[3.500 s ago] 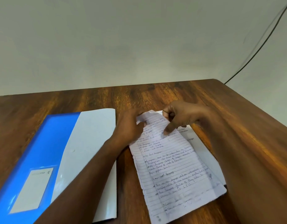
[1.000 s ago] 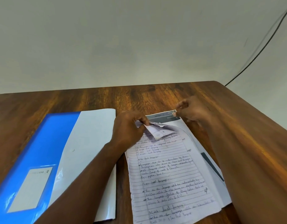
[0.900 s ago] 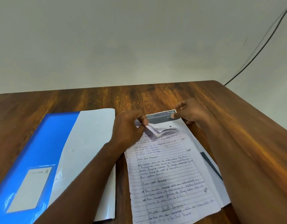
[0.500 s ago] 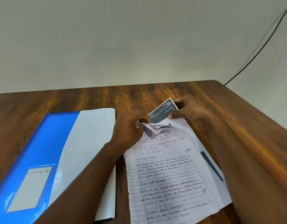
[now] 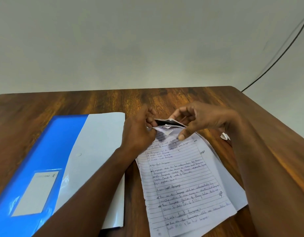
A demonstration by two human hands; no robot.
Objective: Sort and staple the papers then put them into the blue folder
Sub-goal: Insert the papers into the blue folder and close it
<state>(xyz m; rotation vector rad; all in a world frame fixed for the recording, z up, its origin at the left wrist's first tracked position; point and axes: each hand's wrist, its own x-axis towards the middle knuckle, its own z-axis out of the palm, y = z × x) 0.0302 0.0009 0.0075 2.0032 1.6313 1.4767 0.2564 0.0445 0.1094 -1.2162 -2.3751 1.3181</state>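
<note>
The papers (image 5: 185,182) are pinched at their far top corner by the left hand (image 5: 139,132) and right hand (image 5: 199,120); the blue folder (image 5: 50,161), lengthwise twelve-to-six, is at nine o'clock, nearer the left.

left hand (image 5: 139,132) pinching, right hand (image 5: 204,120) pinching

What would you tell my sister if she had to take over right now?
Left hand pinches the papers' top left corner. Right hand holds up the dark-printed top edge of a sheet beside it.
The papers lie on the wooden table, handwritten lined page on top. The blue folder lies to their left.
Done: papers gathered in one pile.
Left: finish sorting, staple (no stapler in view), put them into the folder.
</note>
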